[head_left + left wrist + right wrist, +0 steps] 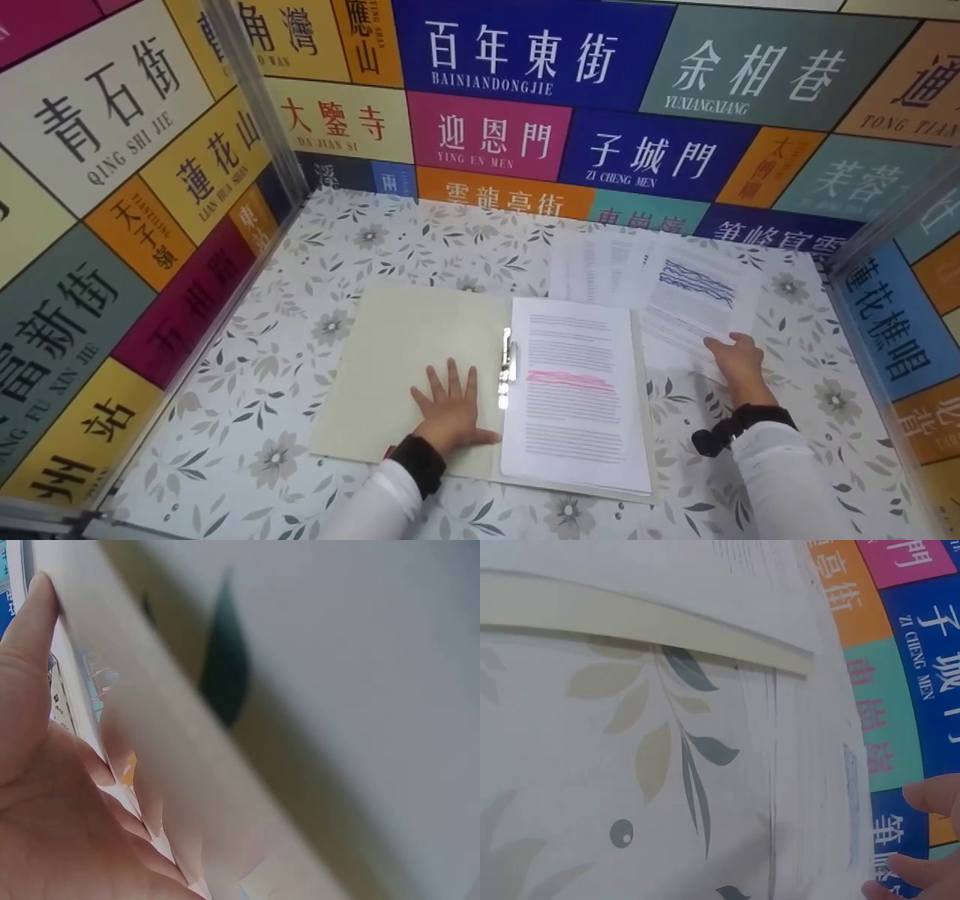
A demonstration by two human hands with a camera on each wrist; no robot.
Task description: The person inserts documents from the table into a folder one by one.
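Observation:
A cream folder (405, 337) lies spread on the table, its metal clip (508, 367) along the spine. On its right side sits a stack of printed sheets (574, 442) marked with pink strokes. My left hand (450, 412) rests with fingers spread on the bare left cover; the left wrist view shows the palm (67, 825) close to the cover. Right of the folder, a loose printed sheet (690, 311) bears blue wavy strokes. My right hand (739, 367) is at that sheet's lower right edge, with thumb and fingers apart in the right wrist view and no sheet visibly between them.
More loose printed sheets (592, 262) lie behind the folder, partly under the blue-marked one. The tabletop (247, 360) has a leaf and flower pattern. Panels with street names (525, 60) stand at the back and both sides.

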